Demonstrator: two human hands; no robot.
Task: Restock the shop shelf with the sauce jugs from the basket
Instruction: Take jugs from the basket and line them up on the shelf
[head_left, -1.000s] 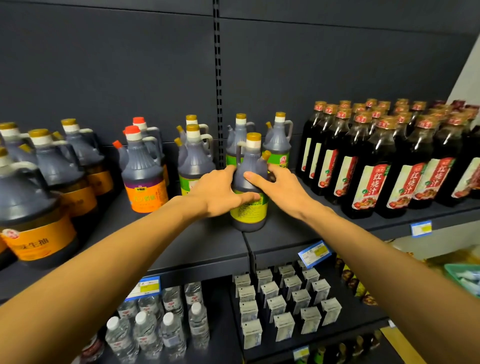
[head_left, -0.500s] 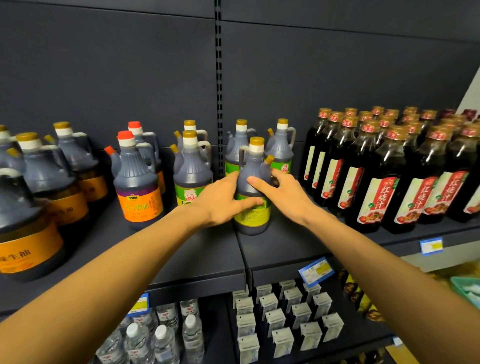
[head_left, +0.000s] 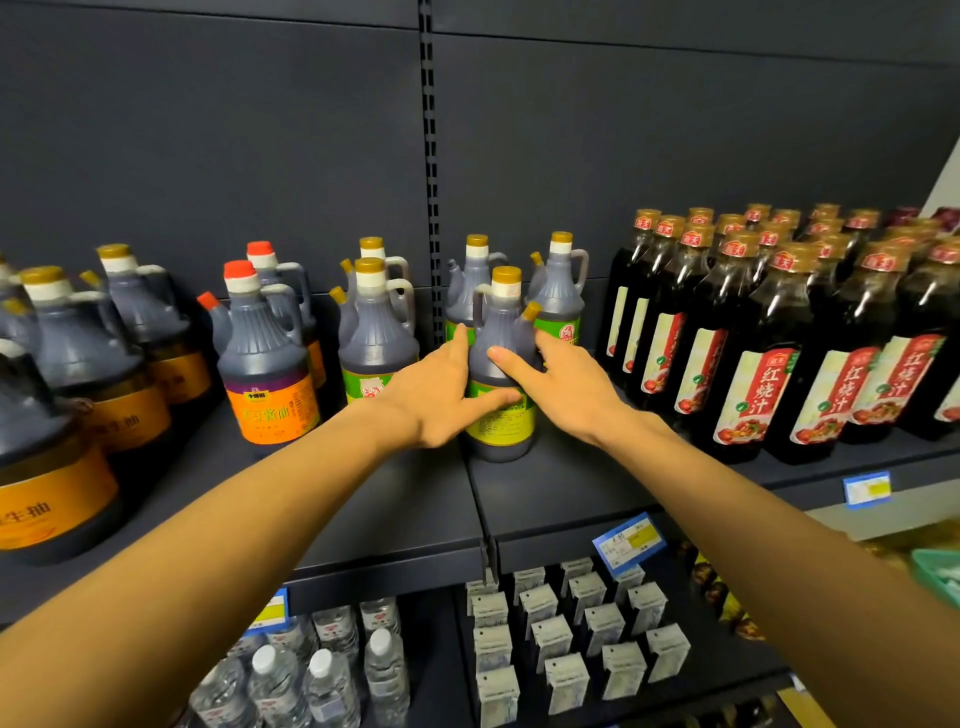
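A dark sauce jug (head_left: 503, 332) with a gold cap and green label stands upright on the grey shelf (head_left: 395, 509), in front of two matching jugs (head_left: 560, 296). My left hand (head_left: 441, 400) grips its left side, thumb lying across the label and forefinger up the flank. From the right, my right hand (head_left: 558, 384) holds it, with the thumb across the front of the jug's shoulder and the fingers behind it. The basket's green corner (head_left: 940, 571) shows at the right edge.
Orange-labelled jugs (head_left: 265, 374) and another green-labelled jug (head_left: 376, 338) fill the shelf to the left. Tall red-labelled bottles (head_left: 753, 358) crowd the right. Below are water bottles (head_left: 322, 670) and small cartons (head_left: 566, 639). Bare shelf lies in front of the held jug.
Both hands have slid the jug further back from the shelf's front edge, closer to the two jugs behind. Their hold on it is the same.
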